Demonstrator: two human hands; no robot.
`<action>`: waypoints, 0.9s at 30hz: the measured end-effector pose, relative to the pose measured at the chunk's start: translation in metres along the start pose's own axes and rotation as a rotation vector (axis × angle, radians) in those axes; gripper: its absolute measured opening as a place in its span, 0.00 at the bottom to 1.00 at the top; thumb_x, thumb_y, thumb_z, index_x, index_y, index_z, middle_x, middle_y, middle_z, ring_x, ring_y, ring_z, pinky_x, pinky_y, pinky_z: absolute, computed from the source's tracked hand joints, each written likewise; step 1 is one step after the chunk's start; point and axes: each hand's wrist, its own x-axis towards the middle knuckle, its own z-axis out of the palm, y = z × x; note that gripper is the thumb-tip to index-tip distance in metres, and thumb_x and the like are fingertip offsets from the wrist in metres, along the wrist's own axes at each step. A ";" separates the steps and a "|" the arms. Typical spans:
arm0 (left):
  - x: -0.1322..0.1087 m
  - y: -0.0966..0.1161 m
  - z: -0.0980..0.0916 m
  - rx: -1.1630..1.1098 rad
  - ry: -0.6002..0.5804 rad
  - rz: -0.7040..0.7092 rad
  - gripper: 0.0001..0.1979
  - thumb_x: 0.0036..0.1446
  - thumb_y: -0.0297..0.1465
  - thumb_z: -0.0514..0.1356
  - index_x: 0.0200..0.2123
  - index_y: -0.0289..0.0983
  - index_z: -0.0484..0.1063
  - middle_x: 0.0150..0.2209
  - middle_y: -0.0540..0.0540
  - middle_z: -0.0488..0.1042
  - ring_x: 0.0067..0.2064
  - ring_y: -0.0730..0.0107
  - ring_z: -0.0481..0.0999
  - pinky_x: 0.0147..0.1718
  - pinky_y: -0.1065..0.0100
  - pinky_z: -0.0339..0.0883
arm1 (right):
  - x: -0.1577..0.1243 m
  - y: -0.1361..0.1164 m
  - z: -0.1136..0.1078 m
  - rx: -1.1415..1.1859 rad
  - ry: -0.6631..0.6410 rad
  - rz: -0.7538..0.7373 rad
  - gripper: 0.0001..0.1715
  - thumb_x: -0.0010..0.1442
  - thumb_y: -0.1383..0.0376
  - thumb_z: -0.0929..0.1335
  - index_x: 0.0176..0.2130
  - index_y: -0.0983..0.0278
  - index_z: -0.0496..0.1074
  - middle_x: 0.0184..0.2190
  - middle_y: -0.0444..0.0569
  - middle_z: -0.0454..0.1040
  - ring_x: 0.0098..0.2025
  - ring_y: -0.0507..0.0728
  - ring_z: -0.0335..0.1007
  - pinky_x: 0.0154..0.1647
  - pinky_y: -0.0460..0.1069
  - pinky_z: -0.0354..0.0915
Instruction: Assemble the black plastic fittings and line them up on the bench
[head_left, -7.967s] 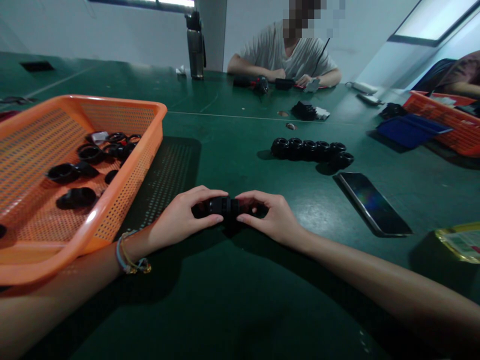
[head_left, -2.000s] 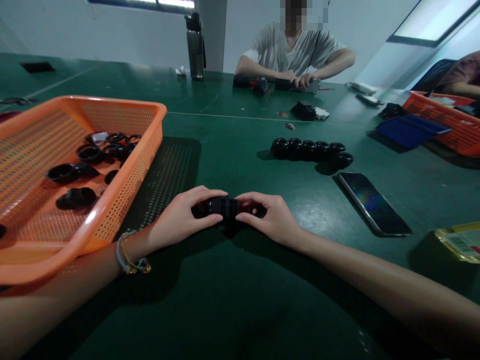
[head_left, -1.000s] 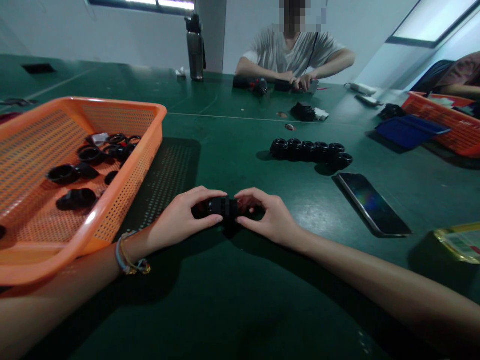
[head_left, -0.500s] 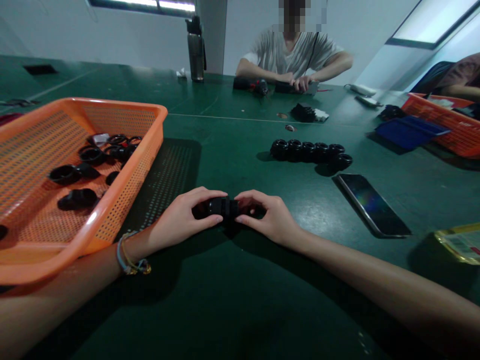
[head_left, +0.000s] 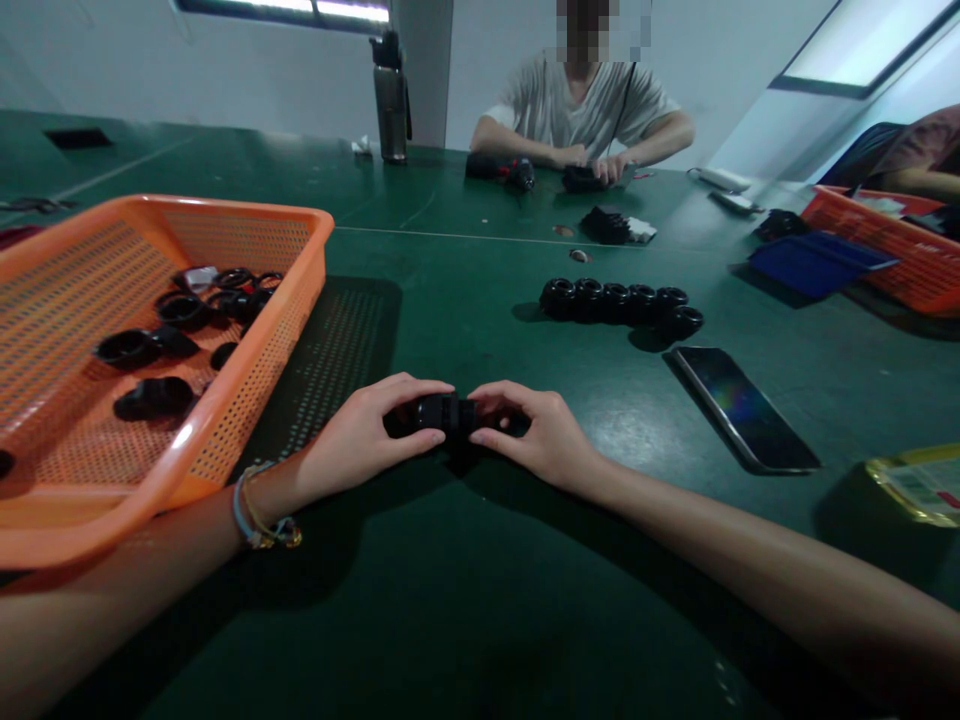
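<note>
Between my two hands is a short, round black plastic part (head_left: 442, 412), lying sideways just over the table. My left hand (head_left: 386, 425) grips its wider left end between thumb and fingers. On the narrower right end, the thumb and fingertips of my right hand (head_left: 529, 430) are closed. The fingers hide both ends, so I cannot tell whether it is one piece or two joined. Beyond my right hand, several similar black round parts (head_left: 615, 298) stand in a row, with one more in front at the right end.
An orange perforated basket (head_left: 330, 235) holding loose black parts stands at left. To the right lie a phone (head_left: 746, 408) and a yellow-edged clear box (head_left: 915, 485). Farther back are a blue tray (head_left: 817, 262), another orange basket (head_left: 885, 245), a bottle (head_left: 390, 105) and a seated co-worker (head_left: 577, 115).
My hands and the black part keep the same position. Across the table, the co-worker's hands have shifted slightly, turning the dark object they hold.
</note>
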 end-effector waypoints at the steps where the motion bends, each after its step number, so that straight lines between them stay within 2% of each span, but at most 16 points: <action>1: 0.000 0.000 0.000 0.001 -0.001 0.000 0.20 0.52 0.39 0.58 0.48 0.39 0.70 0.41 0.47 0.73 0.40 0.65 0.72 0.43 0.65 0.65 | 0.000 0.000 0.000 -0.001 -0.002 0.000 0.14 0.51 0.69 0.70 0.41 0.64 0.70 0.31 0.45 0.77 0.32 0.52 0.73 0.33 0.47 0.67; 27: 0.001 0.000 0.000 0.000 -0.007 0.012 0.20 0.53 0.38 0.58 0.48 0.37 0.71 0.40 0.46 0.73 0.39 0.66 0.72 0.41 0.66 0.64 | 0.000 -0.002 -0.002 -0.011 -0.022 0.016 0.13 0.53 0.69 0.70 0.41 0.64 0.70 0.32 0.45 0.77 0.32 0.52 0.72 0.33 0.48 0.66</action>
